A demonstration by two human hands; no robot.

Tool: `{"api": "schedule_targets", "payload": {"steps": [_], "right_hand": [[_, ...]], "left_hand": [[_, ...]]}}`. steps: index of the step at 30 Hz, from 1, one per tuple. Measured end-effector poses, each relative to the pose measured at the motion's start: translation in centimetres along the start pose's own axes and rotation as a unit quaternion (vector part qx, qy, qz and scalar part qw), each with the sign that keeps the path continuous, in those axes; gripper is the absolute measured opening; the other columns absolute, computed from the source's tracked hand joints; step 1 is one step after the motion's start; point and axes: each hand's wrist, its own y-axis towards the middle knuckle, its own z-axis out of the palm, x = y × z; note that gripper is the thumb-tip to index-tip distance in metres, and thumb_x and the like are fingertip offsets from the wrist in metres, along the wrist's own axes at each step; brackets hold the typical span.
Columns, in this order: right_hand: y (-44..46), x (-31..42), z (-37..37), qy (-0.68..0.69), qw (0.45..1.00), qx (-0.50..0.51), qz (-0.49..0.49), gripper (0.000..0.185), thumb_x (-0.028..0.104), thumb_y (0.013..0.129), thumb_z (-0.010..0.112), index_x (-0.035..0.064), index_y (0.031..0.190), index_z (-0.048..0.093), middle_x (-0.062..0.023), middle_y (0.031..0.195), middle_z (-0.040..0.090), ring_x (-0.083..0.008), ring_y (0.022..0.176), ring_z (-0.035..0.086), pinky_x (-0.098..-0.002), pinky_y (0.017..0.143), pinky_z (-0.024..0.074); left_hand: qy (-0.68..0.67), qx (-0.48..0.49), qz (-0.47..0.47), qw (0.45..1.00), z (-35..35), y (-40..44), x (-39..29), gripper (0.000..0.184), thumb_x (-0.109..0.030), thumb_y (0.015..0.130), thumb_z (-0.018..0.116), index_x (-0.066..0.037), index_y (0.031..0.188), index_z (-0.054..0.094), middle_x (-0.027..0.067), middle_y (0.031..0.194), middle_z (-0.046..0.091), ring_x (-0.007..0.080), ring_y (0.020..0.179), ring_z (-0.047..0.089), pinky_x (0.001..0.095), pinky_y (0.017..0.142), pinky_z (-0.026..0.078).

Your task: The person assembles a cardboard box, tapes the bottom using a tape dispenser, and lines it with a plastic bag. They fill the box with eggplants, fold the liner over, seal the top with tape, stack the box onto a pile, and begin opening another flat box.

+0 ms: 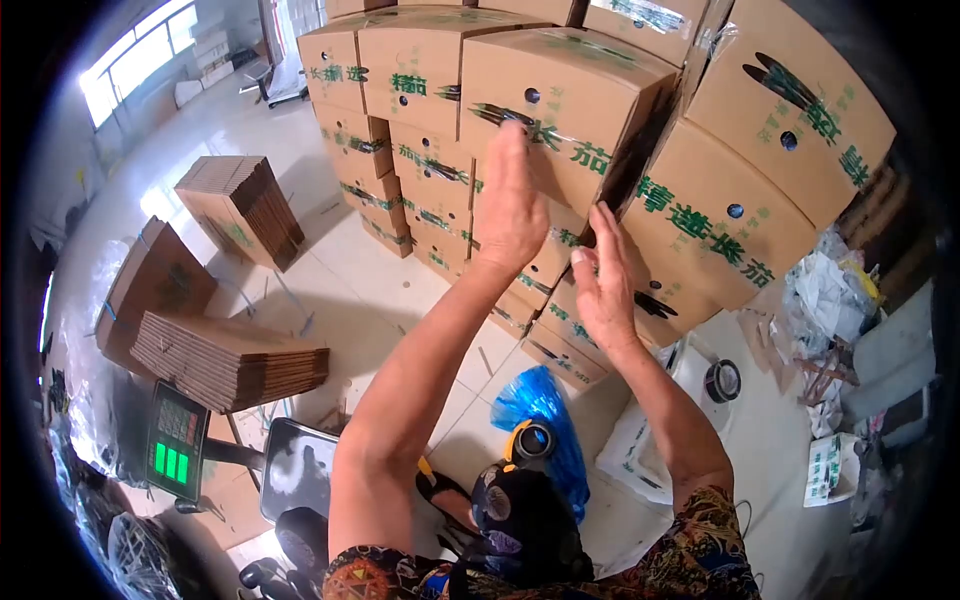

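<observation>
My left hand [513, 205] is raised with its fingers stretched out and close together, at the front of a large cardboard box [560, 95] printed with green lettering and dark eggplants. That box sits on top of a stack of similar cartons [433, 165]. Lower and to the right, my right hand [605, 295] has its fingers extended upward beside the gap between this stack and the carton [715, 225] on the right. Neither hand has anything in it. Whether the palms actually press on the cardboard I cannot tell.
Bundles of flattened cartons [240, 210] stand on the tiled floor at left, near a scale display [175, 455] with green digits. By my feet are a blue plastic bag [545, 405] and a yellow tape dispenser [528, 442]. Crumpled plastic [832, 290] lies at right.
</observation>
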Motion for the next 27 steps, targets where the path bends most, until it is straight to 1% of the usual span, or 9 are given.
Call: {"api": "schedule_targets", "payload": {"steps": [2, 4, 8, 12, 13, 16, 19, 24, 27], "right_hand": [[0.5, -0.6, 0.5, -0.008, 1.0, 0.015, -0.025, 0.06, 0.002, 0.091, 0.048, 0.0001, 0.148, 0.028, -0.0215, 0.154, 0.026, -0.0372, 0.14, 0.032, -0.0408, 0.111, 0.0342], [0.5, -0.9, 0.7, -0.037, 0.999, 0.003, -0.026, 0.061, -0.006, 0.089, 0.044, 0.0033, 0.148, 0.03, -0.0149, 0.156, 0.027, -0.0305, 0.139, 0.035, -0.0367, 0.106, 0.0392], [0.0, -2.4, -1.1, -0.007, 0.999, 0.051, -0.013, 0.063, -0.01, 0.085, 0.039, -0.0002, 0.147, 0.031, -0.0167, 0.156, 0.025, -0.0329, 0.142, 0.03, -0.0408, 0.114, 0.0291], [-0.7, -2.7, 0.1, -0.003, 0.997, 0.054, -0.048, 0.067, -0.014, 0.081, 0.039, -0.0006, 0.147, 0.031, -0.0221, 0.153, 0.028, -0.0377, 0.138, 0.035, -0.0423, 0.113, 0.0309], [-0.3, -3.7, 0.6, -0.05, 0.995, 0.035, -0.073, 0.067, -0.013, 0.082, 0.04, -0.0019, 0.147, 0.029, -0.0239, 0.154, 0.027, -0.0385, 0.139, 0.033, -0.0425, 0.113, 0.0296], [1.2, -2.8, 0.8, -0.083, 0.994, 0.039, -0.057, 0.065, -0.009, 0.085, 0.044, -0.0058, 0.147, 0.025, -0.0262, 0.154, 0.022, -0.0396, 0.141, 0.028, -0.0428, 0.115, 0.0265], [2.7, -4.1, 1.1, -0.155, 0.987, 0.036, -0.007, 0.063, 0.0, 0.089, 0.047, -0.0082, 0.147, 0.022, -0.0305, 0.154, 0.016, -0.0423, 0.143, 0.022, -0.0418, 0.117, 0.023], [1.8, -2.9, 3.3, -0.179, 0.983, 0.029, 0.018, 0.064, 0.01, 0.093, 0.056, -0.0032, 0.147, 0.026, -0.0256, 0.157, 0.01, -0.0393, 0.144, 0.02, -0.0426, 0.116, 0.023], [1.1, -2.5, 5.0, -0.18, 0.978, 0.103, -0.005, 0.061, 0.011, 0.09, 0.058, -0.0047, 0.143, 0.034, -0.0308, 0.154, 0.017, -0.0427, 0.142, 0.023, -0.0444, 0.117, 0.0226]], "left_hand": [[0.042, 0.035, 0.03, 0.998, 1.3, 0.6, -1.6, 0.075, 0.005, 0.08, 0.052, -0.001, 0.149, 0.025, 0.027, 0.154, 0.021, 0.0461, 0.141, 0.022, 0.0487, 0.113, 0.027], [0.031, 0.045, 0.07, 0.996, 3.1, -1.6, -1.8, 0.074, 0.006, 0.08, 0.051, -0.001, 0.149, 0.025, 0.0224, 0.156, 0.019, 0.0423, 0.143, 0.022, 0.0492, 0.112, 0.028], [0.107, 0.303, 0.077, 0.944, 0.2, -3.8, -1.4, 0.075, 0.01, 0.078, 0.048, -0.008, 0.149, 0.03, 0.0147, 0.159, 0.02, 0.0344, 0.144, 0.025, 0.049, 0.11, 0.032], [-0.007, 0.1, 0.024, 0.995, 0.6, -3.1, 0.6, 0.076, 0.011, 0.076, 0.046, -0.013, 0.147, 0.035, 0.0094, 0.157, 0.025, 0.0383, 0.142, 0.027, 0.05, 0.109, 0.035], [-0.031, 0.185, -0.055, 0.981, -0.1, -2.7, -0.2, 0.075, 0.011, 0.075, 0.046, -0.011, 0.146, 0.036, 0.0099, 0.157, 0.025, 0.0384, 0.137, 0.035, 0.0487, 0.108, 0.038], [0.158, 0.28, 0.077, 0.944, 0.6, -4.7, 1.9, 0.067, 0.0, 0.078, 0.056, -0.007, 0.142, 0.04, 0.0198, 0.151, 0.034, 0.0423, 0.118, 0.053, 0.0443, 0.101, 0.044], [-0.07, 0.282, -0.073, 0.954, -4.0, -8.5, 0.7, 0.06, -0.006, 0.08, 0.058, -0.006, 0.139, 0.045, 0.0201, 0.143, 0.045, 0.0441, 0.115, 0.054, 0.044, 0.102, 0.044], [-0.047, 0.385, -0.245, 0.889, -12.7, -16.8, 3.5, 0.045, -0.016, 0.09, 0.059, -0.003, 0.132, 0.054, 0.021, 0.125, 0.061, 0.0297, 0.104, 0.066, 0.0381, 0.09, 0.052], [-0.017, 0.408, -0.309, 0.859, -18.2, -21.1, 3.8, 0.043, -0.017, 0.088, 0.06, -0.001, 0.128, 0.056, 0.02, 0.114, 0.067, 0.0312, 0.102, 0.067, 0.038, 0.089, 0.053]]}}
